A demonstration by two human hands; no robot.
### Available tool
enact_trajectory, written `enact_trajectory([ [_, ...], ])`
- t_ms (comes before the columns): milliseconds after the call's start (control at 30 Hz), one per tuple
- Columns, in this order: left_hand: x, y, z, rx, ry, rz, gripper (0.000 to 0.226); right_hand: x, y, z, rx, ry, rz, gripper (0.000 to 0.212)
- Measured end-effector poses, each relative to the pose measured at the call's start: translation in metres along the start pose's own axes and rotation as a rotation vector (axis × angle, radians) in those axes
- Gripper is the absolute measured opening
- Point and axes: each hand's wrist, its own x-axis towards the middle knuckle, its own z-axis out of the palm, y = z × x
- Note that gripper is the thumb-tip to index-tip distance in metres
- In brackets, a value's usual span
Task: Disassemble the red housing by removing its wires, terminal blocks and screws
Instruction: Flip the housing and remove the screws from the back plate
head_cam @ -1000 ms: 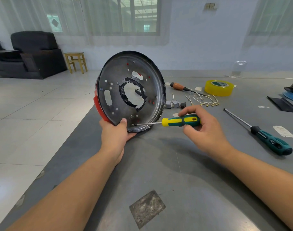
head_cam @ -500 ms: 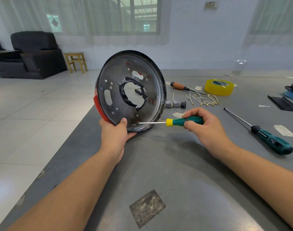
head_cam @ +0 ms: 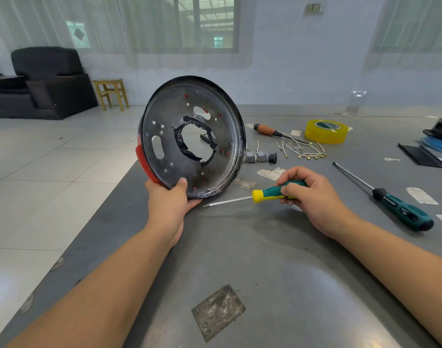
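The screwdriver (head_cam: 262, 195), gripped in the right hand (head_cam: 313, 194), points left, its tip just below the red housing (head_cam: 189, 139) that the left hand (head_cam: 169, 199) holds upright at frame centre.

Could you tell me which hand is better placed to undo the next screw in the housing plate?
The right hand: it already grips the yellow-green screwdriver, tip near the rim, while the left hand props up the red housing.

Your red housing (head_cam: 192, 139) stands on edge at frame centre, its dark metal underside facing you, a ragged taped hole in the middle. Loose wires (head_cam: 301, 149) and terminal blocks (head_cam: 259, 156) lie just right of it.
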Motion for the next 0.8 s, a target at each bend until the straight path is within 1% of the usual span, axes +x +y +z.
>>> enact_trajectory([
  [133, 0.000, 0.000, -0.001, -0.001, -0.009, -0.008, 0.037, -0.004, -0.005, 0.000, -0.178, -0.156, -0.012, 0.025],
  [233, -0.001, 0.000, -0.002, -0.002, -0.018, -0.009, 0.032, -0.007, -0.006, 0.000, -0.375, -0.228, -0.065, 0.025],
  [433, -0.004, 0.002, 0.000, 0.007, -0.027, -0.004, 0.033, -0.012, -0.010, 0.008, -0.733, -0.373, -0.349, 0.027],
  [500, -0.005, 0.003, 0.000, 0.012, -0.031, -0.005, 0.036, -0.012, -0.012, 0.009, -0.819, -0.378, -0.380, 0.024],
  [567, -0.006, 0.004, 0.000, 0.017, -0.036, -0.004, 0.038, -0.010, -0.013, 0.014, -0.880, -0.339, -0.393, 0.020],
  [633, -0.007, 0.004, 0.001, 0.032, -0.041, 0.002, 0.038, -0.005, -0.016, 0.026, -0.883, -0.269, -0.406, 0.021],
  [733, -0.008, 0.004, 0.001, 0.059, -0.047, 0.026, 0.038, 0.008, -0.023, 0.054, -0.870, -0.211, -0.426, 0.015],
  [800, -0.008, 0.003, 0.002, 0.066, -0.057, 0.033, 0.036, 0.021, -0.029, 0.077, -0.863, -0.166, -0.391, 0.013],
])
